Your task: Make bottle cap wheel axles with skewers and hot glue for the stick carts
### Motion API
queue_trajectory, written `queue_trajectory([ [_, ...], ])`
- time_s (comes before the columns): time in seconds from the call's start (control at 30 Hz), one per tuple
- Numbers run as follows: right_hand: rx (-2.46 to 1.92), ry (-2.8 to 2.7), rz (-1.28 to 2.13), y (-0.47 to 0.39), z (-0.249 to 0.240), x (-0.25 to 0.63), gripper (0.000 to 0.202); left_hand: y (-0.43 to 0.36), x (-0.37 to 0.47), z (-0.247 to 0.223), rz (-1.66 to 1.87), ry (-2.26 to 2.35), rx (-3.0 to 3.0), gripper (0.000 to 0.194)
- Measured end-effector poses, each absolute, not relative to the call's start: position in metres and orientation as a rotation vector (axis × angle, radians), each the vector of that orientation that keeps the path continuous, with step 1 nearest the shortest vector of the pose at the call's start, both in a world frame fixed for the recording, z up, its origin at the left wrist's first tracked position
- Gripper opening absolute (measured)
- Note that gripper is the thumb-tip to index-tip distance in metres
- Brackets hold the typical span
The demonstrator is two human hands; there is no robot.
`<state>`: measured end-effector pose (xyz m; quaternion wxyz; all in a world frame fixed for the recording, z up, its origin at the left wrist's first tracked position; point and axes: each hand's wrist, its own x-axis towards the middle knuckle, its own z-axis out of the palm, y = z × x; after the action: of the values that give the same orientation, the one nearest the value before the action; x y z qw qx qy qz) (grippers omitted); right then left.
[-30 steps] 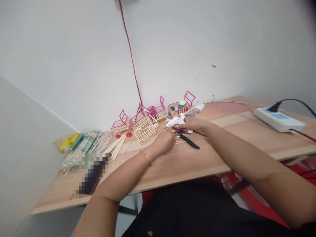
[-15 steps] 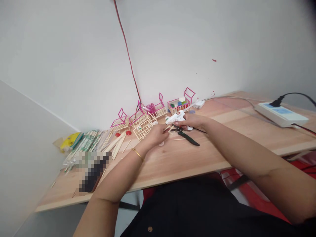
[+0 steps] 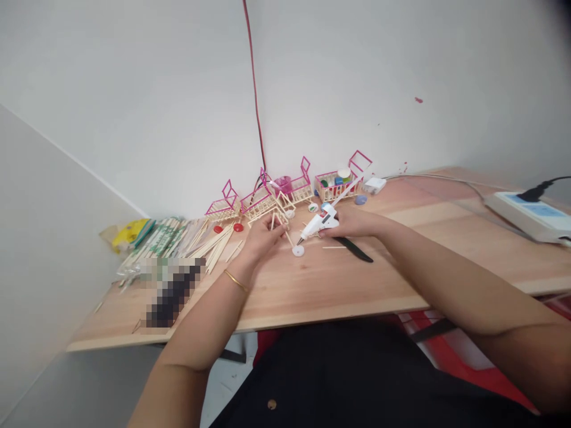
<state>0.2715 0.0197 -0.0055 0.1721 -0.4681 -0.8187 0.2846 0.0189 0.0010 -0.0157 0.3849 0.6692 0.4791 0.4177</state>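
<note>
My left hand (image 3: 263, 236) grips a small frame of thin wooden sticks (image 3: 281, 223), one stick slanting down toward a round white disc (image 3: 298, 251) on the table. My right hand (image 3: 350, 221) is wrapped round a white glue gun (image 3: 324, 220); a long white glue stick rises from its back. The gun's dark nozzle points down and left, close to the slanting stick's lower end and just above the disc. A dark green curved blade or sheath (image 3: 357, 249) and a loose stick (image 3: 334, 247) lie below my right hand.
Several small stick carts with pink rims (image 3: 223, 208) and a pink cup (image 3: 282, 185) stand along the wall. Loose sticks (image 3: 218, 255), red caps (image 3: 238, 227) and packed sticks (image 3: 156, 246) lie left. A white power box (image 3: 526, 214) sits right.
My left hand has shifted left, away from my right, and now holds up a stick frame. The glue gun has tilted nozzle-down over the white disc. The view has turned left.
</note>
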Motion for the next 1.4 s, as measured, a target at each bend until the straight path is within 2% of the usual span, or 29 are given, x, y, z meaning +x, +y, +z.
queue_trajectory([
  [0.27, -1.229, -2.365, 0.709, 0.014, -0.006, 0.265, 0.015, -0.006, 0.021, -0.01, 1.09, 1.209, 1.753, 0.018],
  [0.6, -1.141, -2.42, 0.61, 0.017, -0.015, 0.26, 0.009, -0.007, 0.019, -0.009, 1.073, 1.267, 1.883, 0.015],
  [1.4, -1.225, -2.438, 0.492, 0.006, -0.006, 0.252, 0.011, -0.008, 0.024, -0.013, 0.995, 1.32, 1.976, 0.009],
])
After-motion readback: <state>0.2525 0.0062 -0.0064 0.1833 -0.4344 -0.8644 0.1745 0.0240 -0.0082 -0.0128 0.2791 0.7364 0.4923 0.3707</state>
